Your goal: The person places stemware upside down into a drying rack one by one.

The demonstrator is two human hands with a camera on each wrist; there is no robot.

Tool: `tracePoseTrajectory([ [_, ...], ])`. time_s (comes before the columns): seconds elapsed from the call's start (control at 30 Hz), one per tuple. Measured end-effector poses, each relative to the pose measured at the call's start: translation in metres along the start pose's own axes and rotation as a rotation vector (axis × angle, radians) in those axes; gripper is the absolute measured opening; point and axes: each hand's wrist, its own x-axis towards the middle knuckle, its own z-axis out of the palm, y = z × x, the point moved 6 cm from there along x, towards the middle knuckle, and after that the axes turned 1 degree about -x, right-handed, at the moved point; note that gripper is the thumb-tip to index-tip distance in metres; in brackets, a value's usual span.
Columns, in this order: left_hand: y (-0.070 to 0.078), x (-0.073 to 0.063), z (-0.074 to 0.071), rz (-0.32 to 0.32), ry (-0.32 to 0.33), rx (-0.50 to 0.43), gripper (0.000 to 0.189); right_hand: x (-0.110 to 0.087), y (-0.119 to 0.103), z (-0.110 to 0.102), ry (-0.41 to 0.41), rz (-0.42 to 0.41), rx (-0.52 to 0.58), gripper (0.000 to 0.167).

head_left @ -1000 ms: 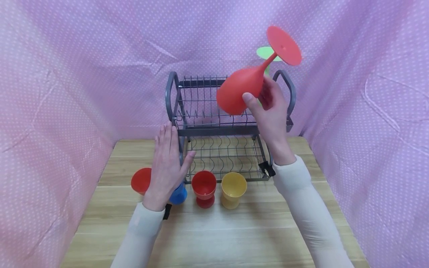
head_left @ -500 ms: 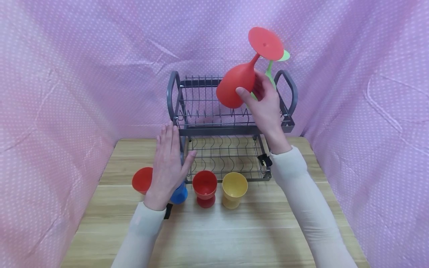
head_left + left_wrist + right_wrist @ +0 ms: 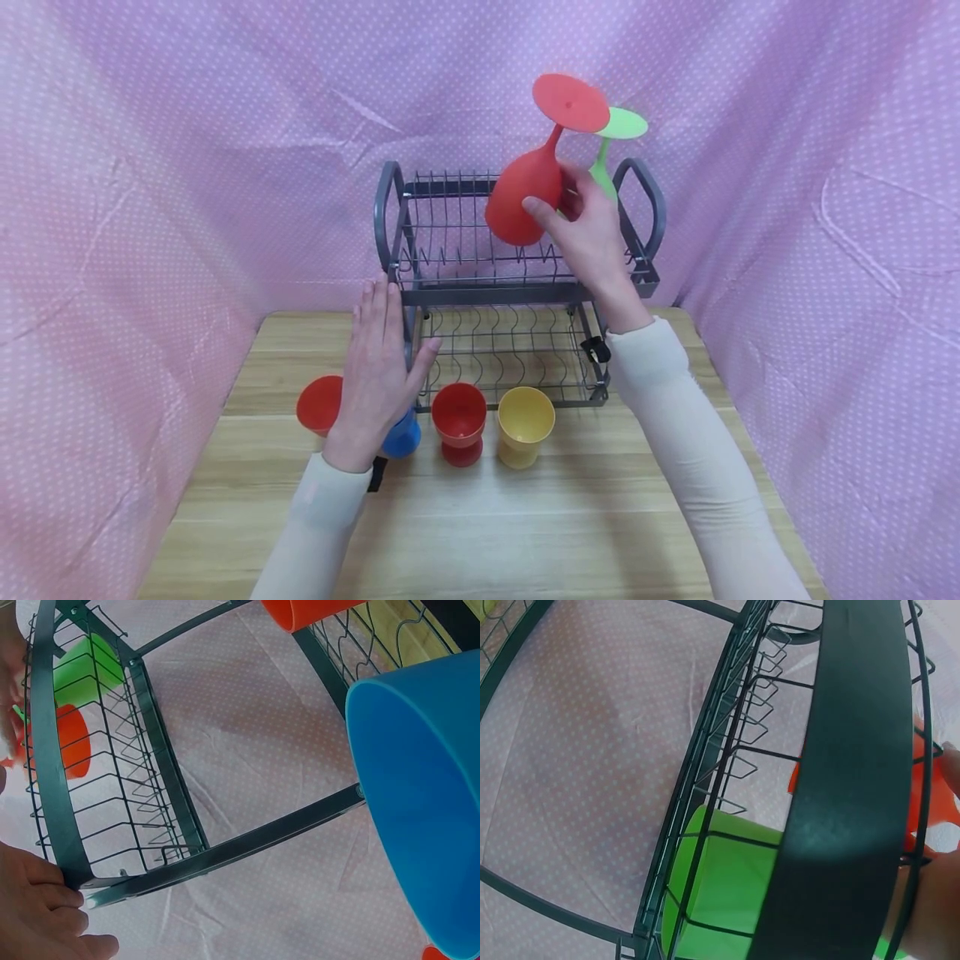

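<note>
My right hand (image 3: 588,242) grips a red plastic wine glass (image 3: 525,196) by its bowl, thumb in front. The glass is upside down and slightly tilted, over the upper tier of the grey wire dish rack (image 3: 487,293). Just right of it, a green wine glass (image 3: 624,123) stands inverted in that tier, partly hidden behind my hand; its bowl (image 3: 727,892) shows through the wires in the right wrist view. My left hand (image 3: 371,375) rests with straight fingers against the rack's left front corner, holding nothing.
Along the rack's front stand a red cup (image 3: 459,417), a yellow cup (image 3: 525,421) and a blue cup (image 3: 402,437) mostly hidden by my left hand. Another red cup (image 3: 318,404) is farther left. Pink dotted cloth (image 3: 225,167) surrounds the wooden table (image 3: 480,533).
My right hand has moved left with the red wine glass and turned it more upright, base up. More of the green wine glass now shows. The left hand stays put.
</note>
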Motion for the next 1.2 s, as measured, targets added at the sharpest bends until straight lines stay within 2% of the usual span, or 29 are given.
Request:
tracePoseTrajectory([
  [0.37,0.000,0.001,0.000,-0.007,-0.006,-0.005,0.083,0.004,0.008,0.005,-0.120,0.107,-0.140,0.068],
  [0.57,0.000,0.000,0.001,-0.003,-0.006,-0.003,0.083,0.008,0.010,0.006,-0.144,0.116,-0.188,0.069],
  [1.2,-0.001,0.000,0.001,0.016,0.011,-0.006,0.084,0.022,0.015,0.013,-0.302,0.137,-0.347,0.065],
])
